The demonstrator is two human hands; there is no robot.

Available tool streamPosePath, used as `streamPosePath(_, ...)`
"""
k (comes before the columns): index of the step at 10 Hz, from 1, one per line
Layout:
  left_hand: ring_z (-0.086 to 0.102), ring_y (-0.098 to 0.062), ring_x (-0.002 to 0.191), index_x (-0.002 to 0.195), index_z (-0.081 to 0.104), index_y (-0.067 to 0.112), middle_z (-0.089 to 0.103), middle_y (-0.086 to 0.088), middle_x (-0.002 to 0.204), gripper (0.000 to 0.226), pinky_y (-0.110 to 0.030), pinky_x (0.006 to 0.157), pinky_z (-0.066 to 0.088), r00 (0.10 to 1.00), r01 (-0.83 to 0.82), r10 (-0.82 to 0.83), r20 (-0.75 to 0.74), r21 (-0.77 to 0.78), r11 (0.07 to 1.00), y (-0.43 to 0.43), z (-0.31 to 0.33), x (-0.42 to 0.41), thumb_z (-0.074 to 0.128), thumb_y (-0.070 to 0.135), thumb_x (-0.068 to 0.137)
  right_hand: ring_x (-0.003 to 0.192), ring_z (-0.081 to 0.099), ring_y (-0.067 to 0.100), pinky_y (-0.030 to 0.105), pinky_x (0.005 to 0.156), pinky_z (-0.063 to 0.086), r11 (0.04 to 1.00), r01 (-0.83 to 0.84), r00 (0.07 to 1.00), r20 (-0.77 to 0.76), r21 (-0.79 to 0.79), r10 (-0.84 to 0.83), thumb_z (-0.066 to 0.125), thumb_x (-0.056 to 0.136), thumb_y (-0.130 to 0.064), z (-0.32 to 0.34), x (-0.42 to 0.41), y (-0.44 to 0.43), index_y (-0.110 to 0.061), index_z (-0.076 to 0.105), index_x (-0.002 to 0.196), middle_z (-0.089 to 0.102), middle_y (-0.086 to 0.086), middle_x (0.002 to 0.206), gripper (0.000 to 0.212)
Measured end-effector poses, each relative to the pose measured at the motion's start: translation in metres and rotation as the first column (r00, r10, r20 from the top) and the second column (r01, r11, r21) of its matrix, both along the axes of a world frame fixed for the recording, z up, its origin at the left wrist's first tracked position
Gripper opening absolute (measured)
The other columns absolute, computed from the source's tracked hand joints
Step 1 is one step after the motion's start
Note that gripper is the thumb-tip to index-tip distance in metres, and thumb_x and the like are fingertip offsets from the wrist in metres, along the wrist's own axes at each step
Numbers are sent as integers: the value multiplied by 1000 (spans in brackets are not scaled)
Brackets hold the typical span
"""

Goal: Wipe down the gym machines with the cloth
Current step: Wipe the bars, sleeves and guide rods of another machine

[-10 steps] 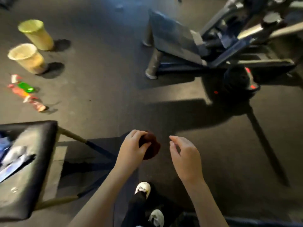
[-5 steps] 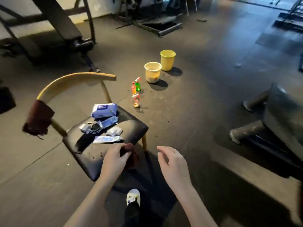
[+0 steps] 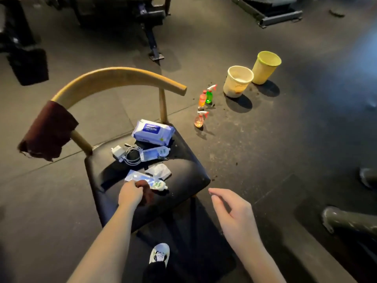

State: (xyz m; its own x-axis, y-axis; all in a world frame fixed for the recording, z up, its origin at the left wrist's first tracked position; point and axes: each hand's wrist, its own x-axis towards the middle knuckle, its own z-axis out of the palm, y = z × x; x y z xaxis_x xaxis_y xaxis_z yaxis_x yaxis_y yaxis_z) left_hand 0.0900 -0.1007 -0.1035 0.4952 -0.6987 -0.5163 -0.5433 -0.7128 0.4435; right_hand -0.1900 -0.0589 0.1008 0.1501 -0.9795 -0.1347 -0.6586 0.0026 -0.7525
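My left hand (image 3: 131, 194) grips a balled dark red cloth (image 3: 147, 193) just above the front of a black chair seat (image 3: 183, 170). A second dark red cloth (image 3: 48, 131) hangs over the chair's curved wooden backrest (image 3: 114, 77). To the right of the chair, my right hand (image 3: 234, 215) hovers over the floor with relaxed fingers and holds nothing. Gym machines stand at the far top (image 3: 151, 15) and at the right edge (image 3: 350, 221).
On the seat lie a wet-wipe pack (image 3: 153, 131), a charger with cable (image 3: 127, 154) and small packets (image 3: 155, 153). Three spray bottles (image 3: 205, 99) and two buckets (image 3: 237, 81) stand on the dark floor behind the chair. My shoe (image 3: 160, 255) is below.
The view swung from the machine at the right to the chair. My left hand carried the balled cloth over the seat; my right hand stayed empty beside it.
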Motion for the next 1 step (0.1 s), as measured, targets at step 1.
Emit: streamPosePath(1, 57, -36, 114, 120, 61, 1, 59, -21, 127, 39, -36, 91, 45, 999, -50, 51, -3, 113, 992, -10, -31, 0, 49, 26, 92, 96, 61, -8, 7, 81, 45, 999, -27, 990, 141, 46, 20, 58, 94, -9, 13, -8, -22, -35, 69, 94, 69, -26, 90, 28)
